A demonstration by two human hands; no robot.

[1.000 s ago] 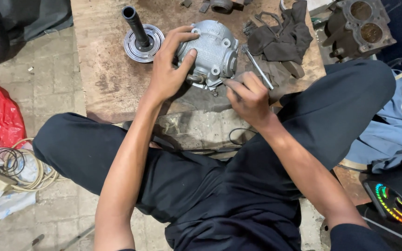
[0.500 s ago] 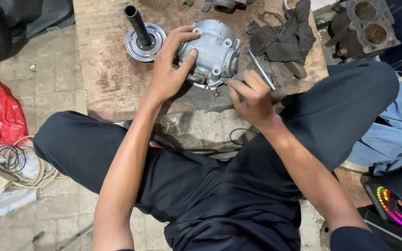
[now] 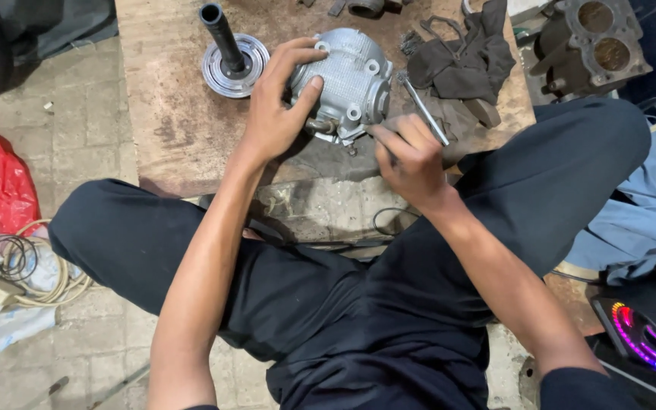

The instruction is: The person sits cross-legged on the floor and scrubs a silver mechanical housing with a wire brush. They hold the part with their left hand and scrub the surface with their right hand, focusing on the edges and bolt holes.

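Housing [image 3: 347, 80] of grey cast metal lying on a worn wooden board [image 3: 168, 121], domed side up, bolt lugs around the rim. Left hand [image 3: 275, 114] spread over the housing's left flank, fingers across the top and thumb pressed low, grasping and steadying it. Right hand [image 3: 411, 156] just below and right of the housing, clenched around a slim metal tool [image 3: 423, 110] with the shaft slanting up past the housing's right edge.

As for progress, judging by the lie of things: housing already off whatever carried it and loose on the board, work apparently under way at its lower right corner, nothing visibly removed or added there yet.

Left of the housing, a flanged disc with an upright dark shaft [image 3: 229, 57]. Right of the housing, a dark rag [image 3: 465, 57]; farther right, a two-bore engine block [image 3: 590, 42], partly cut off at the frame's top.

Hard to make out: the tool's working end, hidden behind the fingers, so screwdriver or pick impossible to tell; the small fittings under the housing's lower edge; the housing's underside entirely out of sight.
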